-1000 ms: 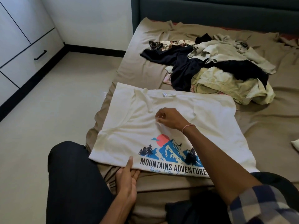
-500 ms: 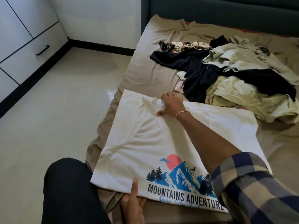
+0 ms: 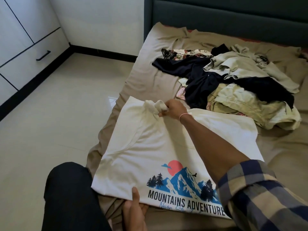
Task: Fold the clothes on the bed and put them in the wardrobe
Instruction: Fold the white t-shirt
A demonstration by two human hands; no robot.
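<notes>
L hand (image 3: 133, 212) runs off the bottom edge. Only its thumb shows on top of the T-shirt (image 3: 141, 147), fingers partly under the hem. R hand (image 3: 174, 108): fingertips buried in bunched fabric. Plaid sleeve (image 3: 260, 197) covers the print's right end; script line under the big lettering is too blurry to read. Clothes pile (image 3: 241, 100) overlaps so much the no. of pieces can't be told — patterned garment (image 3: 180, 55) lies mostly under a dark garment (image 3: 200, 80). Wardrobe (image 3: 25, 55) cut by left edge, bed (image 3: 150, 75) by right.

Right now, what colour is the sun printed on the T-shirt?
The sun is coral red; head view.
</notes>
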